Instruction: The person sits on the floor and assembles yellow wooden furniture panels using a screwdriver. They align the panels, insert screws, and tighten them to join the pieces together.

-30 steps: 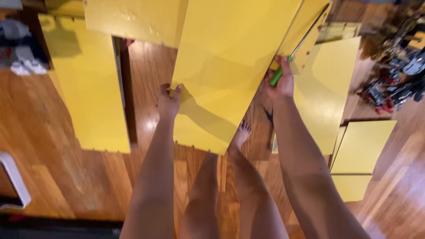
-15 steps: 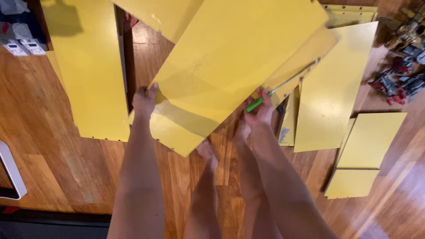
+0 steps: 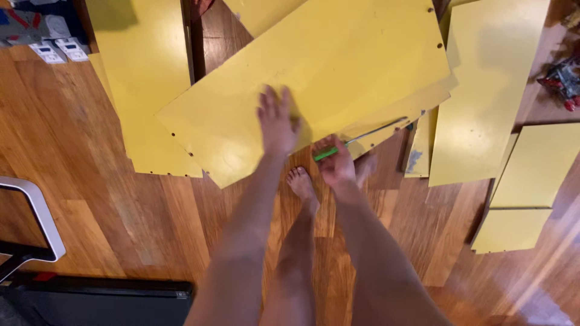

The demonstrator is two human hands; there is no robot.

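Note:
A large yellow panel [image 3: 338, 78] with small screw holes lies flat over other yellow boards on the wooden floor. My left hand [image 3: 277, 122] rests palm down on its near edge, fingers spread. My right hand [image 3: 336, 162] is just off the panel's near edge, closed around a green-handled screwdriver [image 3: 357, 140] whose metal shaft points right along the board edge. My bare foot [image 3: 300, 184] stands on the floor between my arms.
More yellow boards lie at the left [image 3: 142, 72], at the right [image 3: 489, 90] and at the lower right [image 3: 531, 187]. Small devices [image 3: 57, 48] sit at the top left, red-and-grey parts [image 3: 562, 75] at the top right. A white frame [image 3: 36, 211] and a dark mat [image 3: 103, 299] are at the lower left.
The large panel went from held up and tilted to lying flat on the boards. My left hand let go of its edge and now lies flat on top.

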